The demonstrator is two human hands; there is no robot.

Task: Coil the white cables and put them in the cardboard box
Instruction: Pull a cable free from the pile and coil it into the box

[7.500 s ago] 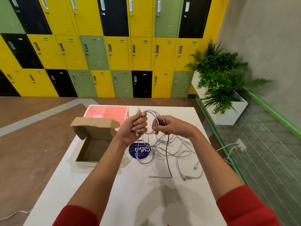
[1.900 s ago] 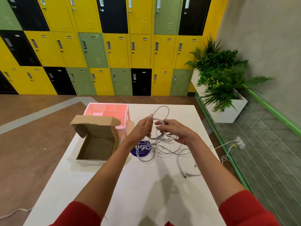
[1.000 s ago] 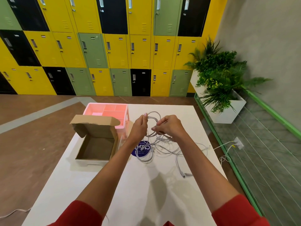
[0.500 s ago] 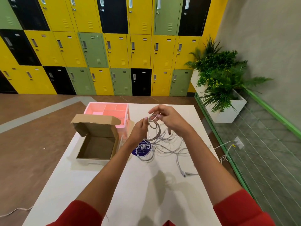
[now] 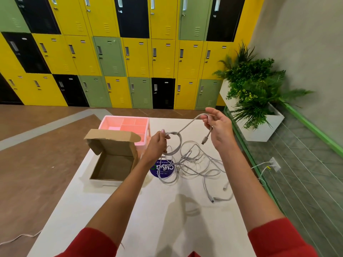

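Across the back of the room runs a wall of lockers (image 5: 130,58) in yellow, green and black, above a brown floor (image 5: 37,164) crossed by a grey stripe. To the right, a white planter (image 5: 259,130) of green foliage stands against a grey wall. Nearer, a white table (image 5: 167,229) stretches away from the person, with a round blue sticker (image 5: 163,170) near its middle.

On the table's left part sits the cardboard box (image 5: 104,182), lid flap tilted up and back, its brown inner bottom showing. Just behind it, touching or nearly so, is a pink tray (image 5: 105,121) split into compartments; what they hold cannot be told.

Both hands are raised over the table and held apart. The left hand (image 5: 157,145) pinches a small coil of white cable (image 5: 178,143). The same cable climbs to the right hand (image 5: 219,127), whose fingers curl round it, with the plug (image 5: 204,140) dangling below. More loose cables (image 5: 194,164) lie tangled on the table under the hands, partly over the sticker.
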